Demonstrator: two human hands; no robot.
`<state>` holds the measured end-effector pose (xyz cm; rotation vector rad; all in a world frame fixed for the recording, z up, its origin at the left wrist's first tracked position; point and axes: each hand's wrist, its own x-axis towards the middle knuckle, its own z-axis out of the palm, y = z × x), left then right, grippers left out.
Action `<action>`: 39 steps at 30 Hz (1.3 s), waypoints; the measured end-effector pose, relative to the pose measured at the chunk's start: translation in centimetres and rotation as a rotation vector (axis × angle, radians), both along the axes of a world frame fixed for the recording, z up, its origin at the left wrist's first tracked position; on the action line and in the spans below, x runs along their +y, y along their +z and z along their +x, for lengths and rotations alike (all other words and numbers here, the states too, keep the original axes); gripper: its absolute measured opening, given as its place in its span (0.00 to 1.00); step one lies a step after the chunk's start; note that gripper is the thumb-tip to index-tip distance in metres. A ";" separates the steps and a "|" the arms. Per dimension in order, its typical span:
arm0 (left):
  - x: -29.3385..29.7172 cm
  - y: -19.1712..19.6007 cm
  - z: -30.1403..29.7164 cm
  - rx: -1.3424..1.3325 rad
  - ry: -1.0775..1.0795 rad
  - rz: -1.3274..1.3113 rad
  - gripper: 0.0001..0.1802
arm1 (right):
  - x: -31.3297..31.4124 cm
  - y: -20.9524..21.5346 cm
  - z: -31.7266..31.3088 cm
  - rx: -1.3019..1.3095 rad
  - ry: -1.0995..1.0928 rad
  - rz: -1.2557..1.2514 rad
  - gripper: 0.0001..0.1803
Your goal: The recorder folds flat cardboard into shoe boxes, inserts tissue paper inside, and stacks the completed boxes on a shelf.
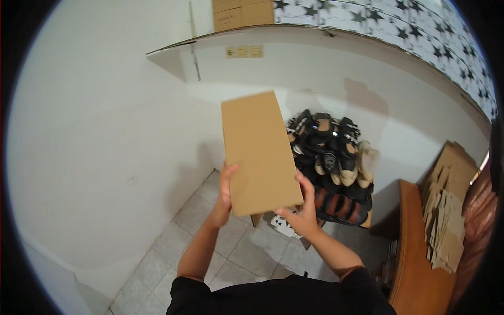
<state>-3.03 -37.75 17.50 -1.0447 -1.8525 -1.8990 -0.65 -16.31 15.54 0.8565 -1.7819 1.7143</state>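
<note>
A plain brown cardboard box (pixel 260 155) is held up in front of me, its long side pointing away and tilted slightly. My left hand (pixel 226 189) grips its left side near the close end, thumb on the top face. On the right, my right hand (pixel 303 209) clasps the close right corner, fingers along the side and thumb near the bottom edge. Behind the box, to the right, many shoes (pixel 336 152) are heaped: black flats, beige-toed pairs and brown-and-black sandals (pixel 341 205). The box hides part of the pile.
Brown boxes (pixel 242 14) and star-patterned white boxes (pixel 367 21) line a wall shelf (pixel 252 30) above. Flattened cardboard (pixel 446 210) leans at right by a wooden furniture panel (pixel 415 247). Wall sockets (pixel 243 51) sit under the shelf. Grey tiles (pixel 236 247) cover the floor.
</note>
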 end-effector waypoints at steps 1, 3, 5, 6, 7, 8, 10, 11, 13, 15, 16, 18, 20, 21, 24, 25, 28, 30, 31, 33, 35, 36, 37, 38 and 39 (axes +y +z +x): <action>-1.5 2.1 -1.0 0.010 0.062 -0.032 0.49 | -1.2 1.9 -1.8 0.036 -0.017 0.025 0.44; -4.2 6.2 -3.1 0.038 0.121 -0.038 0.50 | -3.7 6.0 -5.4 0.162 -0.058 0.081 0.40; -6.5 10.0 -5.8 0.100 0.155 -0.015 0.50 | -5.9 10.6 -8.7 0.324 -0.085 0.135 0.38; -7.7 12.0 -7.3 0.147 0.199 -0.022 0.49 | -7.1 12.6 -10.7 0.387 -0.076 0.126 0.37; -8.8 14.0 -9.2 0.217 0.233 -0.051 0.48 | -8.1 14.6 -12.9 0.451 -0.070 0.119 0.36; -9.7 16.1 -10.8 0.286 0.269 -0.082 0.47 | -9.1 16.6 -15.1 0.538 -0.100 0.121 0.36; -11.1 20.9 -13.7 0.328 0.348 -0.088 0.47 | -10.9 20.7 -18.9 0.595 -0.076 0.105 0.37; -11.7 23.6 -15.1 0.364 0.362 -0.090 0.47 | -11.8 23.0 -20.5 0.631 -0.073 0.092 0.38; -12.8 28.5 -18.1 0.430 0.448 -0.061 0.46 | -13.7 27.4 -23.7 0.725 -0.118 0.083 0.38; -13.3 33.0 -20.3 0.433 0.443 0.009 0.45 | -15.3 31.4 -26.8 0.824 -0.171 0.076 0.39; -13.4 35.2 -21.7 0.399 0.424 0.079 0.43 | -15.9 33.3 -28.7 0.870 -0.188 0.029 0.38; -13.7 38.5 -23.3 0.438 0.388 0.140 0.43 | -17.0 36.7 -30.8 0.967 -0.201 -0.070 0.37; -14.1 41.1 -25.5 0.441 0.343 0.190 0.43 | -17.6 39.3 -32.7 1.065 -0.270 -0.048 0.37; -14.4 42.2 -26.5 0.490 0.276 0.249 0.43 | -17.9 40.3 -33.5 1.136 -0.335 -0.025 0.38; -14.6 43.7 -29.1 0.551 0.113 0.293 0.42 | -18.0 42.7 -36.4 1.212 -0.469 0.033 0.39; -14.9 44.0 -30.1 0.573 0.041 0.265 0.43 | -18.1 43.3 -37.2 1.241 -0.527 0.035 0.40; -17.4 45.3 -35.1 0.780 0.040 0.175 0.47 | -18.4 45.4 -38.0 1.186 -0.491 0.096 0.39; -16.6 46.1 -37.7 0.779 0.000 0.256 0.57 | -18.6 46.5 -39.3 1.152 -0.558 0.208 0.44; -16.5 46.6 -39.2 0.779 -0.030 0.266 0.57 | -19.1 46.9 -39.8 1.168 -0.594 0.196 0.43; -16.4 47.6 -42.1 0.827 0.071 0.284 0.49 | -19.6 47.4 -40.7 1.191 -0.654 0.203 0.42; -15.4 47.8 -43.9 0.766 0.074 0.386 0.41 | -19.5 47.8 -41.7 1.220 -0.703 0.253 0.33; -15.0 47.9 -44.7 0.697 0.110 0.470 0.34 | -19.4 47.9 -42.2 1.223 -0.732 0.273 0.33; -14.8 48.2 -45.8 0.692 0.078 0.483 0.34 | -19.2 48.0 -42.6 1.235 -0.842 0.354 0.30; -15.0 48.7 -47.0 0.703 0.101 0.468 0.31 | -19.2 48.0 -43.0 1.241 -0.944 0.434 0.27; -15.1 49.2 -48.2 0.714 0.126 0.452 0.29 | -19.1 48.0 -43.7 1.237 -0.965 0.453 0.27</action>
